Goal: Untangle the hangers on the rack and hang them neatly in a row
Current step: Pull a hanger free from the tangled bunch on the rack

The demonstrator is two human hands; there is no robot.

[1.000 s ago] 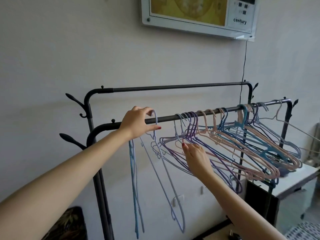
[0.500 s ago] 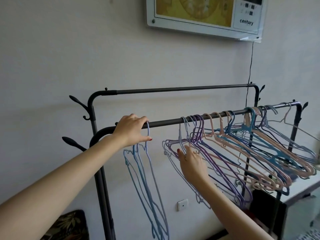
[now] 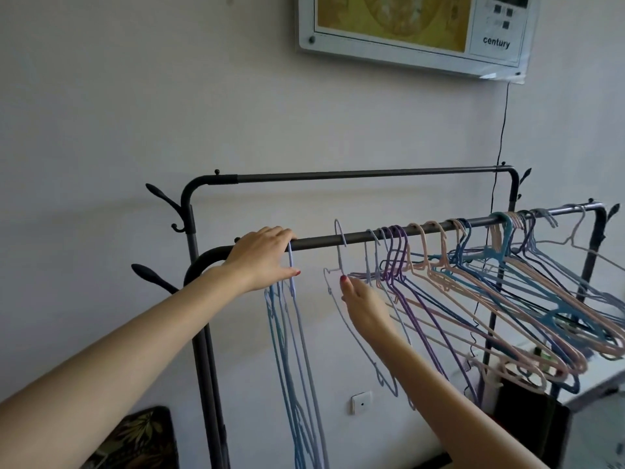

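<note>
— So, how many rails does the rack [image 3: 439, 228] have?

— Two dark ones: the upper rail [image 3: 355, 174] against the wall, bare, and the front rail [image 3: 318, 241], where all the hangers hang.

— And the hands?

— Two. The left hand [image 3: 262, 258] lies over the front rail near its left bend, fingers curled down over the bar and over the hooks of the blue hangers [image 3: 294, 333]. That bunch hangs straight down, edge-on; I make out about three, but the wires overlap too much to be sure.

— The right hand?

— The right hand [image 3: 365, 302] is lower, thumb up, pinching the neck of one lavender hanger [image 3: 341, 262]. Its hook stands just above the bar, so whether it rests on the rail I cannot tell.

— And the rest?

— The tangled hangers [image 3: 507, 282] crowd the right half of the front rail: lilac, purple, pink, navy, teal and pale blue, arms crossing. More than a dozen hooks; an exact count is not possible.

— Anything else?

— One framed wall panel [image 3: 412, 32] reading "century", one black cord [image 3: 502, 130] below it, one wall socket [image 3: 361, 402].
</note>
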